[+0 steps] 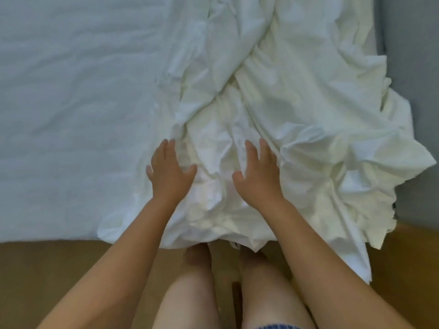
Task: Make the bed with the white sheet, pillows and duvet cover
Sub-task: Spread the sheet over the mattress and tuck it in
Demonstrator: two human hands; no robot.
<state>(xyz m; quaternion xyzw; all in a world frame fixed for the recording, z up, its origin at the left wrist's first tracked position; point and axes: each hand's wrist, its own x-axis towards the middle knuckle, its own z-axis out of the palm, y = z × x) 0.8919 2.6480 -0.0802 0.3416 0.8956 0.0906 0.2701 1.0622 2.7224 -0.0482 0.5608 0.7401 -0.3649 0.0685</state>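
A crumpled white sheet (297, 110) lies in a heap over the right half of the mattress (71, 103) and spills past the near edge and the right side. My left hand (168, 172) is stretched out flat at the heap's left border, fingers straight. My right hand (257, 172) is spread the same way over the rumpled middle of the sheet, about a hand's width to the right. Neither hand grips any cloth. No pillows or duvet cover are in view.
The left half of the mattress is bare, pale and lightly wrinkled. Brown wooden floor (59, 269) runs along the near edge, where my bare legs (197, 293) stand close to the bed. A grey wall or panel (415, 67) borders the right side.
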